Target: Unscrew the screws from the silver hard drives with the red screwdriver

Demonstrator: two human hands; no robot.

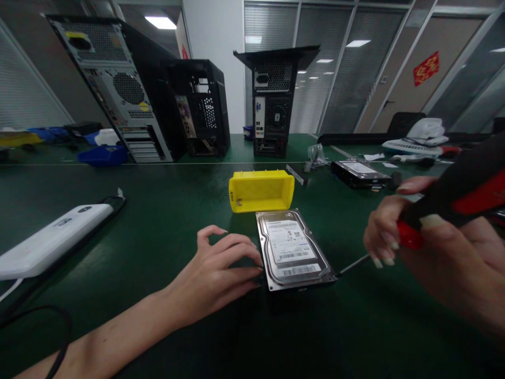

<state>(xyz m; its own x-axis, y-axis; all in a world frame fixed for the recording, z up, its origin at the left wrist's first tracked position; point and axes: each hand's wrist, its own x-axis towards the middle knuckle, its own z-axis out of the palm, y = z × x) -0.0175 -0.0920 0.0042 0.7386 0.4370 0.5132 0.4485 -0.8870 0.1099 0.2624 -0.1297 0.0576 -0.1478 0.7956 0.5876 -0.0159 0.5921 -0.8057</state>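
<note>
A silver hard drive (294,250) with a white label lies flat on the green table. Along its left edge rest the fingertips of my left hand (224,268), fingers bent and apart, gripping nothing. My right hand (426,242) is wrapped round a black and red screwdriver (410,229). Its thin metal shaft slants down to the left, and the tip meets the drive's near right corner. Just beyond the drive sits a yellow plastic bin (261,192) with a few tiny metal pieces, perhaps screws, at its left.
Black computer cases (272,105) stand at the back, with a larger tower (130,89) at the left. A white power strip (59,239) and cables lie on the left. Another stack of drives (360,173) sits at the right, near a small clear bag (316,156).
</note>
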